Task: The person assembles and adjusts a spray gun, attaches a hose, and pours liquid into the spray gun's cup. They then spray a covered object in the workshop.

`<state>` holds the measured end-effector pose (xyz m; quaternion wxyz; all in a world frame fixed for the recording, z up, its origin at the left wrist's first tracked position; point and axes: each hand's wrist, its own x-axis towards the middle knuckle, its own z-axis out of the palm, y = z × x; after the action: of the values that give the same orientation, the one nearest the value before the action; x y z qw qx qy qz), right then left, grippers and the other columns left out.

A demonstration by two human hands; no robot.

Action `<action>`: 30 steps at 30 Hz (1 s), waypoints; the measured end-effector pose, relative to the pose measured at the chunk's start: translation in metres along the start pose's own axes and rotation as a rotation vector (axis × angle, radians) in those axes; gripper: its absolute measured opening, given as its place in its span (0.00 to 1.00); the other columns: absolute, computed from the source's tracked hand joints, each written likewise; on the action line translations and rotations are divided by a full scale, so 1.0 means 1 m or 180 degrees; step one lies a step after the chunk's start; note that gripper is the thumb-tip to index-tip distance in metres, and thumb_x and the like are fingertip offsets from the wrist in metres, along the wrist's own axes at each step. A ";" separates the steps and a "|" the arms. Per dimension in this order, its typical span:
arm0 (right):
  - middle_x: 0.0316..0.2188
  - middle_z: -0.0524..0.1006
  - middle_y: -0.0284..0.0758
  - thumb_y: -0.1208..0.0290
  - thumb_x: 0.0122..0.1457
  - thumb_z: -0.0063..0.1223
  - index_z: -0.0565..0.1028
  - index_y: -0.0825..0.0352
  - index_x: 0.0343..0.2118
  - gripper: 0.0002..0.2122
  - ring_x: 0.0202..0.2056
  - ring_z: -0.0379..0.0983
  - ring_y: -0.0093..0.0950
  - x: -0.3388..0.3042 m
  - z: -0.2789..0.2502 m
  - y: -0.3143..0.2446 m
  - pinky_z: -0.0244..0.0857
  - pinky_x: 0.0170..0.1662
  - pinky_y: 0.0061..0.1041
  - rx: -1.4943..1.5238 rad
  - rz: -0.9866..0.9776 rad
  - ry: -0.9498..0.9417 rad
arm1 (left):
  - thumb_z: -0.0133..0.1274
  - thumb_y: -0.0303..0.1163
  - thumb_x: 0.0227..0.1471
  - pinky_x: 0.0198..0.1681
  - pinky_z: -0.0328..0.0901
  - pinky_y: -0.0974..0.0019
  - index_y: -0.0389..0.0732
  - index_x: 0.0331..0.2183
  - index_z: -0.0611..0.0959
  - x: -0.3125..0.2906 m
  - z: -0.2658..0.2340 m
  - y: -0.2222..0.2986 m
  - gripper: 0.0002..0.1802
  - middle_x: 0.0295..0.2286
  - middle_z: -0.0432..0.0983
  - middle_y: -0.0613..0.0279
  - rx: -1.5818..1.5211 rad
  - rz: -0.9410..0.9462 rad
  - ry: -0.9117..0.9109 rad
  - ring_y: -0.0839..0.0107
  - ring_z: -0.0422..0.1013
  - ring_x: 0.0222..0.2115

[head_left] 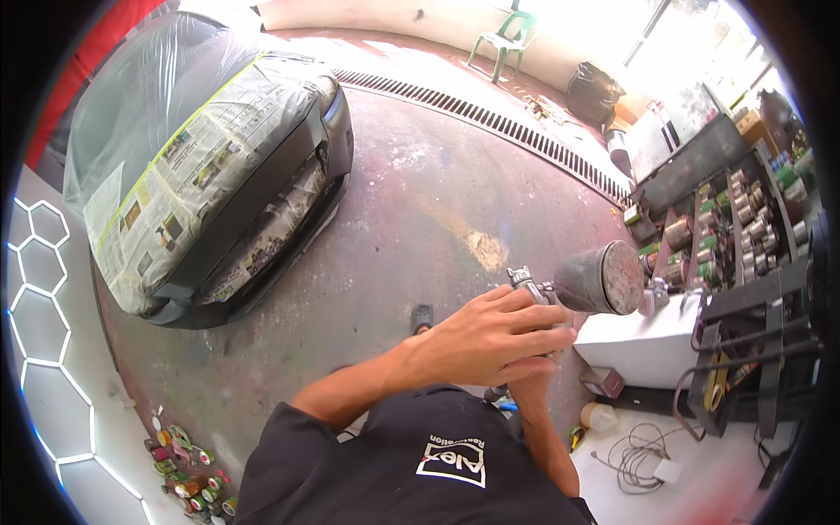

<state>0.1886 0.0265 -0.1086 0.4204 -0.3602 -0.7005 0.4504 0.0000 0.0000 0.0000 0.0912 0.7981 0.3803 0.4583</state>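
A metal spray gun [522,277] is in front of my chest, its dark, paint-stained cup [588,278] tilted over to the right. My left hand [503,332] lies across the gun's body, its fingers bent over the top. Beneath it, my right hand [530,378] grips the gun from below; most of its fingers are hidden by the left. Further off on the left is a car bumper [254,201] in dark grey, with newspaper masking [188,171] taped over the panel above it and clear plastic sheeting [140,83] beyond.
On the right, a shelf rack [739,210] holds many paint cans beside a white surface [634,328]. A coiled cable [643,459] lies at lower right. Several cans and bottles [192,486] stand at lower left. A floor grate [490,120], a green chair [503,42] and a black bag [593,92] are farther back.
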 end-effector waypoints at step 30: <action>0.38 0.77 0.38 0.50 0.76 0.46 0.69 0.70 0.53 0.23 0.16 0.58 0.12 0.900 -0.072 0.112 0.48 0.19 0.14 0.0866 -0.0220 -0.1395 | 0.54 0.27 0.68 0.36 0.70 0.62 0.36 0.55 0.81 0.458 0.081 -0.623 0.16 0.34 0.81 0.51 -0.1861 -0.2362 0.2114 0.68 0.75 0.31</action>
<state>-0.0799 0.8824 0.0419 0.3184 -0.1700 -0.7197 0.5931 -0.1282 0.7658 -0.0502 0.3384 0.3663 0.5006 0.7076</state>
